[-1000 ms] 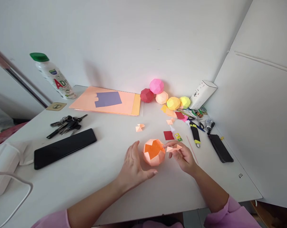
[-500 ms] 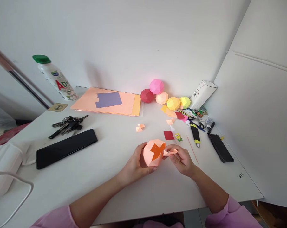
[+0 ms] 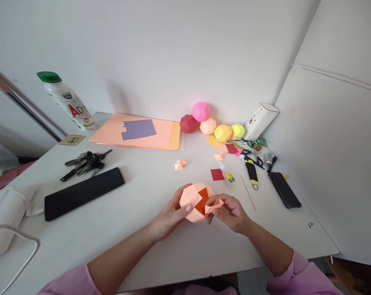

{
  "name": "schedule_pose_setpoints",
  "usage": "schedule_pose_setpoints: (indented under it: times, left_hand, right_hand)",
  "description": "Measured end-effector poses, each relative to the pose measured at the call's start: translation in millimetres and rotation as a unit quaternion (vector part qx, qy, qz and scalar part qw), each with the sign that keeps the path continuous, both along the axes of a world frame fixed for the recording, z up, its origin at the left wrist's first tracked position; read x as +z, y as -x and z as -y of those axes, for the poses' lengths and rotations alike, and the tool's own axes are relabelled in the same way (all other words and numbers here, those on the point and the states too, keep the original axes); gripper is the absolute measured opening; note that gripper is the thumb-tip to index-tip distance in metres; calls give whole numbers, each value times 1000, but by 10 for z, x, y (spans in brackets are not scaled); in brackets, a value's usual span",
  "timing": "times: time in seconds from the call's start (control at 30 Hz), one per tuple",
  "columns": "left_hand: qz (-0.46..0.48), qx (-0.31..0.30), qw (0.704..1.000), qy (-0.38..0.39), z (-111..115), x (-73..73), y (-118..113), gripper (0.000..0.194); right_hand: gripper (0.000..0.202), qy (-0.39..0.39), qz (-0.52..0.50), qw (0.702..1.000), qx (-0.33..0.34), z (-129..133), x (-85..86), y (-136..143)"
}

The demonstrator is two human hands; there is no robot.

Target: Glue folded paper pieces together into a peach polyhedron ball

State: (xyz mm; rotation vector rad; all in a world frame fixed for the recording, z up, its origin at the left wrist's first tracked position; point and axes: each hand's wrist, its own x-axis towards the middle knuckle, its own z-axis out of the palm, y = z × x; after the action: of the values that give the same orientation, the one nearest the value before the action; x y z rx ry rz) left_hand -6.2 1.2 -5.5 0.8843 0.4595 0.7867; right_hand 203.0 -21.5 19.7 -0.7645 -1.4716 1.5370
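One paper ball [image 3: 190,196] clasped by left fingers [image 3: 177,196]; folded strip [image 3: 212,207] pinched in right fingers [image 3: 230,203]; light pressure should avoid creasing.

Plenty of worktop [image 3: 142,194] between phone [image 3: 84,193] and left hand [image 3: 170,214]; cutter [image 3: 251,172] blocks the right, plus maybe scissors [image 3: 246,152] behind.

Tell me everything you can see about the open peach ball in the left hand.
The open peach ball looks like folded paper, faceted outside, orange inside. Its jagged opening faces up and right, toward the right hand, which holds a small folded peach piece there. The left hand grips the left side, thumb in front. Whether the ball touches the table is unclear.
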Motion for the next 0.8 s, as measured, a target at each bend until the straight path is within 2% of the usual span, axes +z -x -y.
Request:
schedule_pose_setpoints:
  times: [0.13, 0.3, 0.5, 0.8]
  left_hand:
    - [27, -33, 999, 25, 15, 47, -14, 71]
    - [11, -17, 999, 40, 18, 25, -1, 70]
    - [-31, 0, 999, 25, 13, -35, 23, 73]
    - [-36, -9, 999, 13, 12, -22, 27, 79]
  right_hand:
    - [12, 38, -29, 999, -7, 4, 12, 33]
    - [17, 69, -56, 995, -47, -23, 24, 31]
    - [20, 94, -67, 992, -43, -38, -10, -1]
    - [35, 174, -41, 983, -49, 3, -14, 59]
